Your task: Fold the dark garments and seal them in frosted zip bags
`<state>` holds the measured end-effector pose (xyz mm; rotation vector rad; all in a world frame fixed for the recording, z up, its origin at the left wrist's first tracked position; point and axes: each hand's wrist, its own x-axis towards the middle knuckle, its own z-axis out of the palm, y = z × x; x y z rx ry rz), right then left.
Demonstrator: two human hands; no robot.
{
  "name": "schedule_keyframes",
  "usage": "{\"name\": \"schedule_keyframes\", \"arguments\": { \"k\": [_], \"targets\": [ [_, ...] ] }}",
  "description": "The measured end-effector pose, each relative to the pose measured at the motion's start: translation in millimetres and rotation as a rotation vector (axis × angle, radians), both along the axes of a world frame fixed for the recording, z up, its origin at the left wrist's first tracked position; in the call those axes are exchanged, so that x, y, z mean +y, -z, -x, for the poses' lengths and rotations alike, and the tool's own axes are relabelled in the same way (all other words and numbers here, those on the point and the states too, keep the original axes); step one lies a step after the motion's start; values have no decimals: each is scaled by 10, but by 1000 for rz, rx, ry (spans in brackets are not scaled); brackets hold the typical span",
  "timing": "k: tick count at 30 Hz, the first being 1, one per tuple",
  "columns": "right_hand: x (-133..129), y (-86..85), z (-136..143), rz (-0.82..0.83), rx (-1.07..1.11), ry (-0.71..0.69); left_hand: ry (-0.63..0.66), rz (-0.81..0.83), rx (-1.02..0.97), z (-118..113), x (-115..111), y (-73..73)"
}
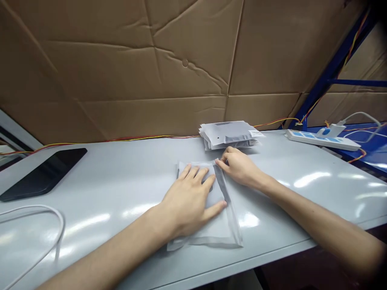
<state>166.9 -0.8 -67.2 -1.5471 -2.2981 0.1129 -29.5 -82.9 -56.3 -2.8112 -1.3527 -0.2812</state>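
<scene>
A translucent plastic bag (223,229) with something flat and pale inside lies on the grey table, its long side pointing away from me. Across its middle my left hand (193,197) rests flat, palm down with fingers spread. My right hand (234,163) pinches the bag's far right corner between thumb and fingers. Just behind that hand is a stack of similar flat packets (228,135), the top one with a small white label at its right end.
A black phone-like slab (45,173) lies at the left, with a white cable (60,225) in front. A white power strip (323,139) with a plugged-in charger sits at the back right. Red and yellow wires run along the cardboard wall (121,80).
</scene>
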Motion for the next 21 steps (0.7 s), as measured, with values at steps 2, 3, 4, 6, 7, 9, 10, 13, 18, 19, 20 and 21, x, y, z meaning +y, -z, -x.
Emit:
{"name": "schedule_keyframes", "arguments": {
  "k": [2, 3, 4, 6, 7, 9, 10, 13, 18, 19, 20, 21],
  "targets": [
    [4, 12, 3, 1, 6, -23, -18, 3, 2, -11, -8, 0],
    [6, 17, 4, 2, 6, -32, -28, 4, 3, -16, -12, -2],
    [7, 21, 5, 2, 7, -39, -39, 4, 6, -21, -15, -4],
    [2, 25, 7, 3, 10, -54, -73, 3, 17, -33, -21, -12],
    [-4, 24, 10, 6, 13, -62, -90, 5, 24, -39, -23, -16],
    [-27, 18, 19, 10, 21, -83, -112, 11, 37, -48, -26, -26],
    [-44, 11, 26, 15, 24, -94, -122, 12, 39, -50, -25, -30],
    [-111, -18, 58, 27, 29, -132, -151, 2, 39, -42, -8, -36],
    [-220, -65, 106, 47, 53, -185, -216, -35, 37, 15, 65, -33],
    [-236, -69, 111, 59, 61, -192, -226, -48, 44, 31, 79, -32],
    [-251, -72, 116, 74, 71, -202, -231, -59, 53, 50, 91, -30],
    [-265, -73, 120, 89, 81, -211, -235, -66, 60, 70, 102, -28]
  ]
}}
